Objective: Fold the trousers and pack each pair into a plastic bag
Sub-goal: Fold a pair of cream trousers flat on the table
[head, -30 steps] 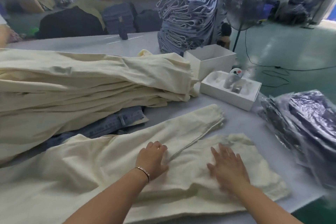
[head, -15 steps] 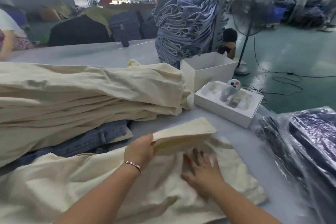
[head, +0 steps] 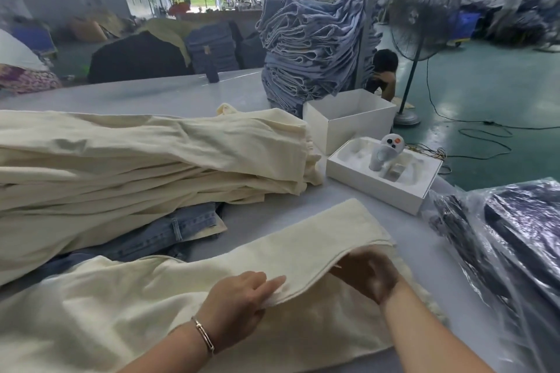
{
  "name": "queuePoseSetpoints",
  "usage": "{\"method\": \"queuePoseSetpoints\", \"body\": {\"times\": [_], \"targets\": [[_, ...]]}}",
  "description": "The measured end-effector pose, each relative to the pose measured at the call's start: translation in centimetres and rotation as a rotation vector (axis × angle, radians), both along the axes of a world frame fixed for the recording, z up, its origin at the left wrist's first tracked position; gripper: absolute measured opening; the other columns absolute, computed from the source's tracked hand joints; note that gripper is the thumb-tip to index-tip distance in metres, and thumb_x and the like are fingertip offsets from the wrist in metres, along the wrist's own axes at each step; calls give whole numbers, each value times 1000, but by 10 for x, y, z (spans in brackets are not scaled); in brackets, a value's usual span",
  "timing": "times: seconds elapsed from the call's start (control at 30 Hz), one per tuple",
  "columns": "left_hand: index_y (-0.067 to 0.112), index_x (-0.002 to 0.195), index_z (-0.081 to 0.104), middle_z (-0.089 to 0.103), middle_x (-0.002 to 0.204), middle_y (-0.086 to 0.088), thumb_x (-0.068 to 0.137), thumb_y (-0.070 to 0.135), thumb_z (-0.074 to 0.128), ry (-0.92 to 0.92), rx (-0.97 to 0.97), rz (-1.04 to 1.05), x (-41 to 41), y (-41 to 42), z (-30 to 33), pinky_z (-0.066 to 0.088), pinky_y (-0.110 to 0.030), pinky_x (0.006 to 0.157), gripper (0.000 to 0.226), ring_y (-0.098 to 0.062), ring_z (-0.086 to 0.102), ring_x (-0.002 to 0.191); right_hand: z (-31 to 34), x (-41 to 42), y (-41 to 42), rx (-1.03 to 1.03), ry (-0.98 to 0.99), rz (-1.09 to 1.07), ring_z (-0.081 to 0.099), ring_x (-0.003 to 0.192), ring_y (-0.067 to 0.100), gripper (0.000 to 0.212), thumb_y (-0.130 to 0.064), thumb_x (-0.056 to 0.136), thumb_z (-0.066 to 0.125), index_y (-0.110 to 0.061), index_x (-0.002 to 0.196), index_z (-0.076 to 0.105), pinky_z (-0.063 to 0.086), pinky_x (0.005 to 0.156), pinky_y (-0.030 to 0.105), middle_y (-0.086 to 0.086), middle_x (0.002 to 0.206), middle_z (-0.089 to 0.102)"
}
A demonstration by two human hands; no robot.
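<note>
Workshop table (head: 169, 91), cream trousers (head: 303, 242)

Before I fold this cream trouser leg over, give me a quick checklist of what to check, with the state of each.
1. Left hand holds the near edge of the cream trouser leg: ok, fingers pinch it.
2. Right hand has the leg: ok, it grips under the lifted end.
3. Leg lifted free of the layer beneath: ok along the near edge; the far edge cannot be told.
4. Cloth smooth: ok on the lifted leg; cannot tell for the layer beneath.
5. Room on the table to the right: not ok, the bagged dark trousers lie close by.
6. An empty plastic bag within reach: cannot tell, none shows.
</note>
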State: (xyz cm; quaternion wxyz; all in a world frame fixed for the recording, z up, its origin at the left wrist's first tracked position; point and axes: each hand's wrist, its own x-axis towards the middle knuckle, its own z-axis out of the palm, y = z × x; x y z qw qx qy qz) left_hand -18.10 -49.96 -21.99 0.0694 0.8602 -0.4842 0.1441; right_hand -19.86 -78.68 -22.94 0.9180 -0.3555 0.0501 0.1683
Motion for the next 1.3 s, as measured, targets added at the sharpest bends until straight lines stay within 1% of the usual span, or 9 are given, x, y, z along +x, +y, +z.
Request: {"method": "queuePoseSetpoints", "body": {"times": [0.13,0.3,0.57,0.77,0.93,1.03,1.13,1.23,1.3], "targets": [[21,106,71,61,80,3,38,18,77,-27,118,226,-2,18,-5,50,-23,52,68,-19,61,65,-3,-4,-17,-117,220,-249,62,111,36,55,-43,84,66,-6,125,62,46,97,51,17,121,65],[12,78,68,58,72,-5,29,-1,73,65,146,497,-5,58,2,50,-28,46,51,-28,60,59,14,7,-32,-460,392,-428,70,63,23,24,-29,105,33,-17,117,49,57,53,33,6,76,73],[38,135,37,53,126,10,83,23,48,382,251,638,-32,97,-25,47,-32,87,55,-19,58,111,9,-3,-5,-459,330,-342,45,127,39,68,-27,97,55,-42,150,14,40,102,48,15,148,38],[30,106,54,44,87,8,56,18,51,152,211,495,-60,115,-30,41,-22,36,50,-14,60,52,1,16,22,-503,296,-427,55,81,23,44,-4,96,51,-3,140,44,41,74,32,9,114,57],[3,104,70,57,76,-11,39,-14,74,149,72,861,-61,140,-13,53,-37,47,68,-35,61,61,64,20,0,-533,-35,-570,65,85,14,40,-7,94,56,-12,134,52,52,74,27,3,113,65],[13,105,70,59,83,-7,55,-14,69,237,-36,974,-63,163,-9,51,-36,53,57,-33,64,67,70,-11,-11,-580,-144,-704,68,78,4,38,-6,88,64,-22,122,61,55,64,18,-13,95,71],[34,107,57,61,87,0,45,-9,72,315,78,844,-71,178,-22,50,-30,49,76,-24,66,65,20,-50,-17,-986,58,-858,63,79,9,45,1,79,72,-12,121,65,49,60,7,-9,93,66],[58,126,36,50,133,10,67,13,54,477,135,810,-79,184,-33,47,-27,86,77,-16,60,112,-30,-80,-17,-1204,343,-746,55,95,29,66,7,71,71,-2,134,53,44,76,26,10,98,53],[61,126,21,47,135,17,69,18,49,588,111,809,-83,183,-34,42,-25,91,77,-12,53,121,-39,-89,-13,-1276,385,-691,54,106,36,76,-3,65,70,2,138,47,40,86,35,12,101,50]]}}
